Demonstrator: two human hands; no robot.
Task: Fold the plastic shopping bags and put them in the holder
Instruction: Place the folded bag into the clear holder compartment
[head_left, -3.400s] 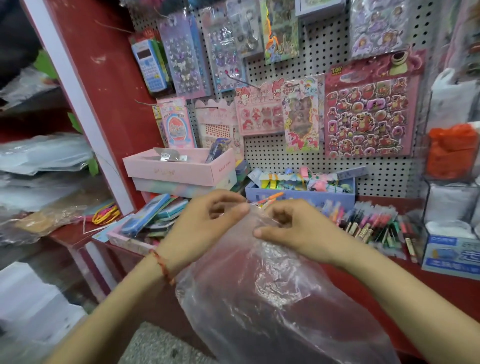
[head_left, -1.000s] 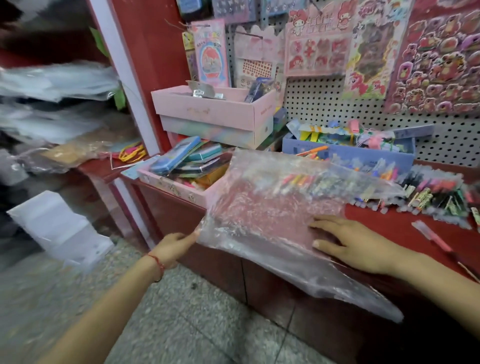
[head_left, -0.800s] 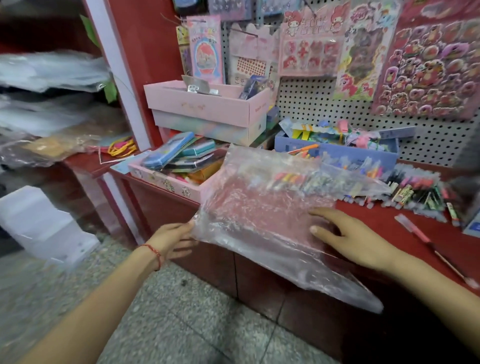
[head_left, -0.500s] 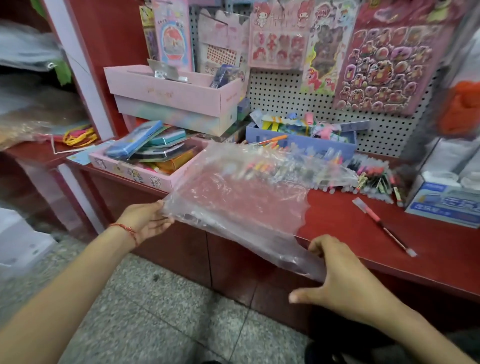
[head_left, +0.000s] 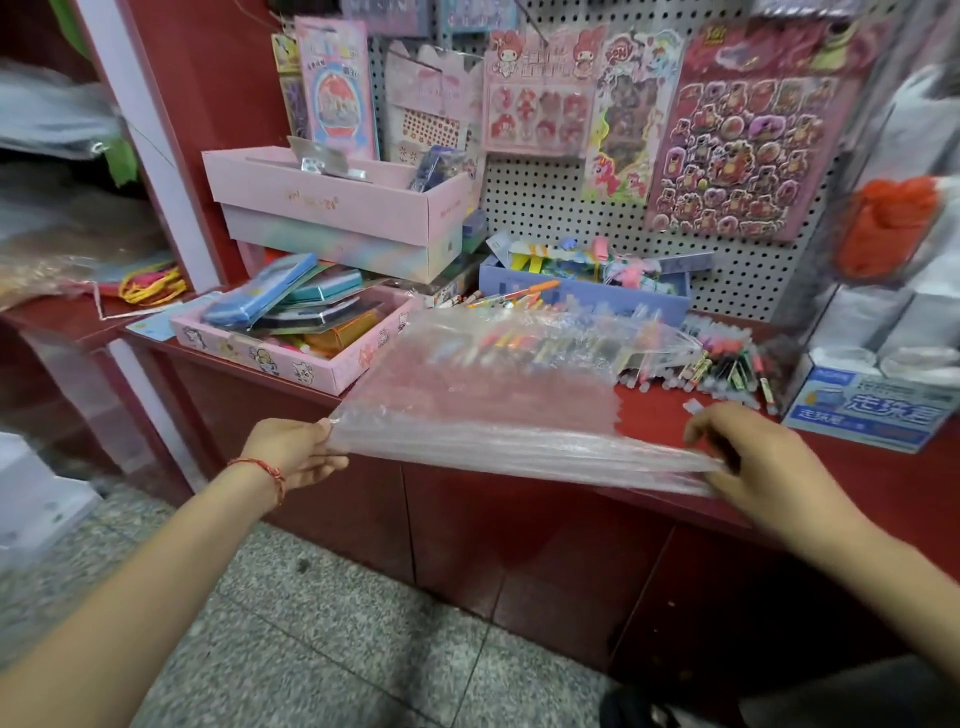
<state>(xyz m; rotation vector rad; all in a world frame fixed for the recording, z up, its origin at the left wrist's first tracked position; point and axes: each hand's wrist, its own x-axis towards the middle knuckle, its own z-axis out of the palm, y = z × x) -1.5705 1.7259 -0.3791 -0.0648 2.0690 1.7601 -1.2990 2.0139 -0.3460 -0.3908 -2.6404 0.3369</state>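
Red counter (head_left: 857, 486); plastic bag (head_left: 493, 410), near corners in curled fingers of left hand (head_left: 296, 452), right hand (head_left: 769, 462).

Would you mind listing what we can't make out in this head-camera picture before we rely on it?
Head view:
- Pens running under the plastic bag: veiled by its film, count unclear.
- Clear rack holding an orange bag: blurred, cut by the right edge.
- Small pale object by the right hand: motion-blurred, unidentifiable.
- Left shelf goods: blurred, cut by the left edge.
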